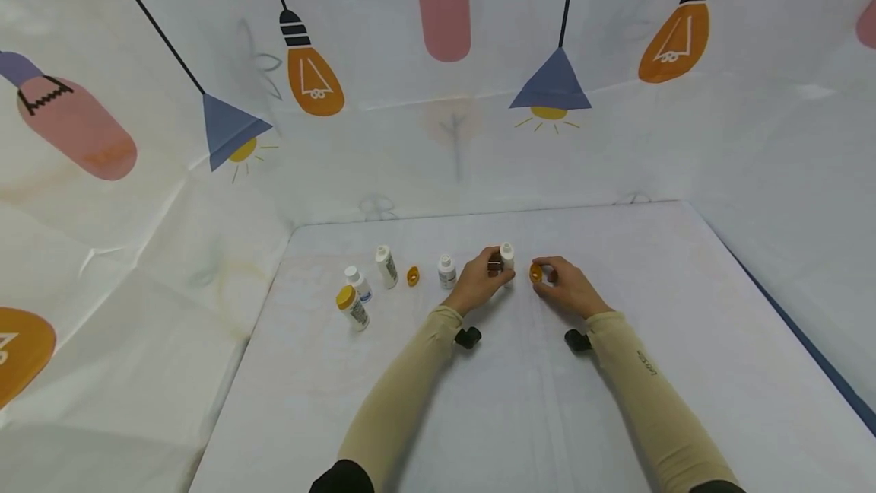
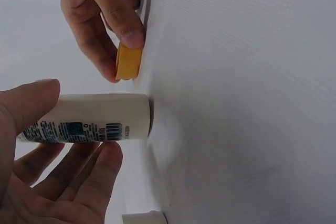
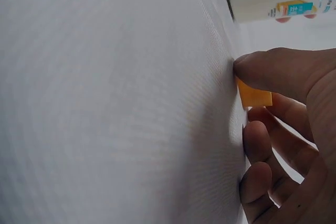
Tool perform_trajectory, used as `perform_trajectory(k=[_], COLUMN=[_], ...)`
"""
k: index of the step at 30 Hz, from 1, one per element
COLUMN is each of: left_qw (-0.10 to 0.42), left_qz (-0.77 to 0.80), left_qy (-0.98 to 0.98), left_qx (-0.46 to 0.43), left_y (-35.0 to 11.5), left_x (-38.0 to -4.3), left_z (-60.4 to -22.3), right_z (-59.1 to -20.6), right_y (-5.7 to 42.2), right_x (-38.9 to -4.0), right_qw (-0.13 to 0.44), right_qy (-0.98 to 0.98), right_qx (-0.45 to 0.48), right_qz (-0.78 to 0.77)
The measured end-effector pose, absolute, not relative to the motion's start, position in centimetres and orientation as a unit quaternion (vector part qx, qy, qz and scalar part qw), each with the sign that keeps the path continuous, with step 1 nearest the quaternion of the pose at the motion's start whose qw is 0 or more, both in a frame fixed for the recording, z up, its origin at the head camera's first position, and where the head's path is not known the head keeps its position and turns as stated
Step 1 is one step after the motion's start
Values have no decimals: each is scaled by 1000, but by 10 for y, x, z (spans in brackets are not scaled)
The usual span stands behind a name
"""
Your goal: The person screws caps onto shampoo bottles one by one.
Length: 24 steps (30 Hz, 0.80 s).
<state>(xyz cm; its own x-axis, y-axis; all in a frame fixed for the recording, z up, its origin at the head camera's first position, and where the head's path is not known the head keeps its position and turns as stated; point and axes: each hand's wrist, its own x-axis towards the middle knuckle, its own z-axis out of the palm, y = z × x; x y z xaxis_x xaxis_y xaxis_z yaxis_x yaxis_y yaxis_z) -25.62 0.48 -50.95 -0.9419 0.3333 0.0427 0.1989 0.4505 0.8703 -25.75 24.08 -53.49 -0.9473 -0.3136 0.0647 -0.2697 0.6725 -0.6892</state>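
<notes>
My left hand (image 1: 477, 280) grips a white bottle (image 1: 507, 256) with printed labels, thumb on one side and fingers on the other. In the left wrist view the bottle (image 2: 105, 118) stands upright with its base at the white tabletop, and its upper end is hidden by the hand. To the right of it, my right hand (image 1: 568, 286) pinches an orange cap (image 1: 536, 273) between thumb and fingers, low at the table surface. The right wrist view shows the orange cap (image 3: 254, 94) partly covered by the thumb, a short gap away from the bottle.
Left of the hands stand a small white bottle (image 1: 447, 272), a taller white bottle (image 1: 386, 266), a white-capped bottle (image 1: 358, 284) and an orange-capped bottle (image 1: 352, 307). A second orange cap (image 1: 413, 275) lies among them. White fabric walls (image 1: 438, 173) rise behind the table.
</notes>
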Motion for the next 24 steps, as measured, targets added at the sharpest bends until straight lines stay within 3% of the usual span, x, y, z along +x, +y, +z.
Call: perform_trajectory(k=[9, 17, 24], left_qw=[64, 59, 30], left_qz=[513, 533, 516], left_qy=[840, 826, 828], left_qx=[166, 172, 216], left_y=[-4, -10, -21], left_x=[-246, -233, -217], left_z=[-511, -510, -499], right_z=[-530, -533, -535], right_y=[241, 244, 244], right_x=[-257, -257, -257], right_qw=[40, 14, 9], right_qy=[914, 906, 909], right_qx=[-136, -137, -129], right_qz=[-380, -399, -397])
